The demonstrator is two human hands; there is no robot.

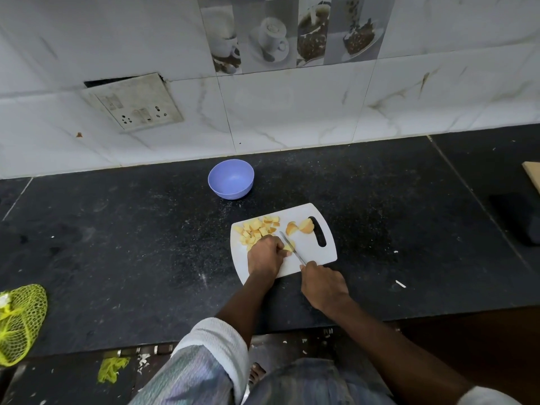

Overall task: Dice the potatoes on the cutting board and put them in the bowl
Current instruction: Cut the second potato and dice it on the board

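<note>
A white cutting board lies on the dark counter. A pile of yellow potato dice covers its far left part, and two uncut potato chunks sit near the handle slot. My left hand presses down on a potato piece mid-board. My right hand grips a knife whose blade crosses that piece. The purple bowl stands beyond the board, nothing visible inside.
A black stone counter runs to a tiled wall with a switch plate. A yellow mesh bag hangs at the front left edge. A dark object and a wooden edge sit far right.
</note>
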